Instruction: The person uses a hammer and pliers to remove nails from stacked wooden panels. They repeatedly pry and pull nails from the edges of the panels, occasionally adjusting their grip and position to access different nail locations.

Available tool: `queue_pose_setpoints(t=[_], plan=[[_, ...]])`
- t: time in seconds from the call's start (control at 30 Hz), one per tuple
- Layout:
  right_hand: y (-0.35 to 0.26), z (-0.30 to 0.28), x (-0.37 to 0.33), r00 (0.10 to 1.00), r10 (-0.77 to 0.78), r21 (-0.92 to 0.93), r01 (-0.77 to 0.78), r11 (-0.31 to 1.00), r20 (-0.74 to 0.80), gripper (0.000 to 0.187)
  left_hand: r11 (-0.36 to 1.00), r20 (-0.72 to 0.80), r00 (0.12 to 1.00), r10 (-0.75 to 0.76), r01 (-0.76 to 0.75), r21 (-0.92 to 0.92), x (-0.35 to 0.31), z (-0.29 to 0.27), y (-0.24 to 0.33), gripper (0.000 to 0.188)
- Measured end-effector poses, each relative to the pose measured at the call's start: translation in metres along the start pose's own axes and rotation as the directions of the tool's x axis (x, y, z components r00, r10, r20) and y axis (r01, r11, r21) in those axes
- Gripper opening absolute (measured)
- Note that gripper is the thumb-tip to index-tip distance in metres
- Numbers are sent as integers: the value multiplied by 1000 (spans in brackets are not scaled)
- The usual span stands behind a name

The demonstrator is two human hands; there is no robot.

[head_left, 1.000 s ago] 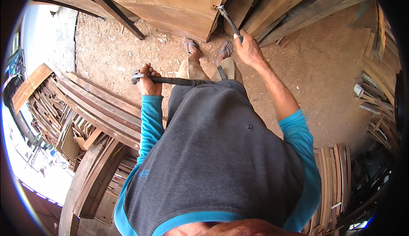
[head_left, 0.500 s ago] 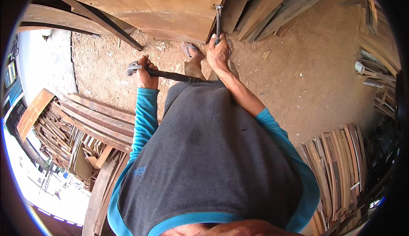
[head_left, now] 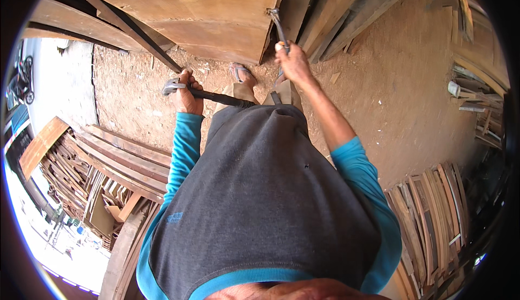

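Observation:
My left hand [head_left: 188, 95] is closed around a hammer [head_left: 219, 98], close below its grey metal head. The hammer's dark handle runs right, across my front at the waist. My right hand [head_left: 294, 62] grips a slimmer metal tool with a dark grip, which looks like a claw hammer [head_left: 278, 25]. Its head rests against the right edge of a large brown wooden panel [head_left: 216, 15], tilted slightly left. What the head catches on there is too small to make out.
Long boards [head_left: 346, 13] lean beside the panel on the right. A dark plank [head_left: 130, 26] slants at the left. Stacked timber [head_left: 130, 159] lies at left, more wood strips [head_left: 428, 219] at lower right. My sandalled foot [head_left: 242, 73] stands on sawdust-strewn ground.
My right hand has swung right and slightly down, tilting the tool's handle to the right while its head stays at the panel edge. My left hand has barely moved.

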State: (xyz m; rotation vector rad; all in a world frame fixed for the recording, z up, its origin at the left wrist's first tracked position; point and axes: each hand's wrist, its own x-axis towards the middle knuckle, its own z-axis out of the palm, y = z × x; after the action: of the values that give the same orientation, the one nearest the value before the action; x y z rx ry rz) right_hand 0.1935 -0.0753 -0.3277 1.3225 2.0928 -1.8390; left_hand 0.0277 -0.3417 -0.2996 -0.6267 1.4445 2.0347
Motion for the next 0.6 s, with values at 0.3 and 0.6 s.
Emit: queue_pose_setpoints(t=[0.3,0.6], plan=[[-59,-125,28,878,110,-246,9,969,465,37,985,-132,990,46,-67,-160,-25,-48,-19,21],[-79,-114,17,875,191,-185,-119,976,445,38,959,-276,960,37,-111,-259,-46,-64,-48,23]])
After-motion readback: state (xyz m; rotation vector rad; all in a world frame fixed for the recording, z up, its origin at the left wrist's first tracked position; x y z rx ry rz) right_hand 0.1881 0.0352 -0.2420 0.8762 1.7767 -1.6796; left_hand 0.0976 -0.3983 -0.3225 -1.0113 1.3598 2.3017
